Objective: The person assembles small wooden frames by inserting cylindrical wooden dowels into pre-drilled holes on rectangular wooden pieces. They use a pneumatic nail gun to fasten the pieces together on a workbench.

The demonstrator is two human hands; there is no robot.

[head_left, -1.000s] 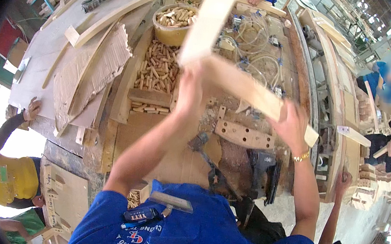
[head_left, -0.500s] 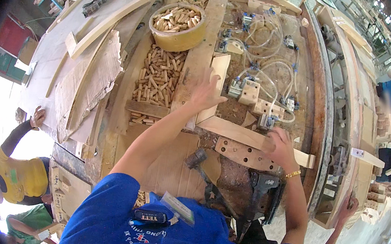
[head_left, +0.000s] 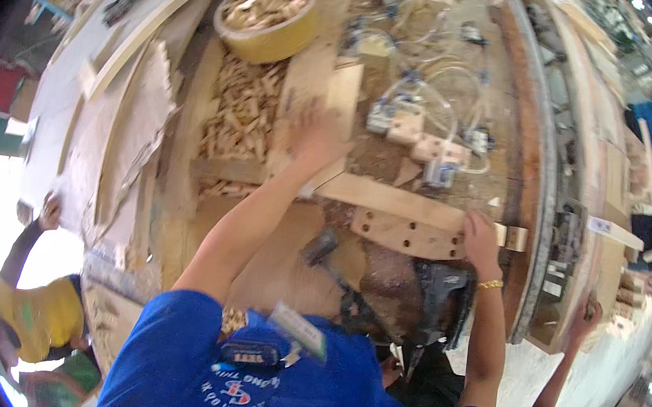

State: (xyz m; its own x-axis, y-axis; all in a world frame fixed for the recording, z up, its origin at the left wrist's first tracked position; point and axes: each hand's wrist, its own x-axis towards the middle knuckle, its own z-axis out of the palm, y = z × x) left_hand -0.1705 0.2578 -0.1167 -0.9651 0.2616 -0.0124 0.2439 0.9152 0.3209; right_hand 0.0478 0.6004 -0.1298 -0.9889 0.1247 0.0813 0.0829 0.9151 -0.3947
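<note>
My left hand (head_left: 319,137) lies at the upright pale wooden piece (head_left: 343,91); its fingers are smeared by motion. My right hand (head_left: 484,242) is closed around the right part of a pale wooden rail (head_left: 398,202). The rail runs crosswise, and its left end meets the foot of the upright piece. Just below the rail sits a curved wooden block with dark holes (head_left: 403,235). Nearer to me are a black-headed hammer (head_left: 319,247) and a dark power tool (head_left: 442,285); neither is held.
A yellow tub of wooden dowels (head_left: 266,24) stands at the upper left, above a trough of loose dowels (head_left: 241,105). Pneumatic clamps with clear hoses (head_left: 435,95) occupy the far bench. Boards (head_left: 130,125) lie at left. Other people are at both sides.
My right hand has gone from open fingers over the rail to a grip nearer its right end. My left hand has moved slightly left and blurs. The whole view has shifted.
</note>
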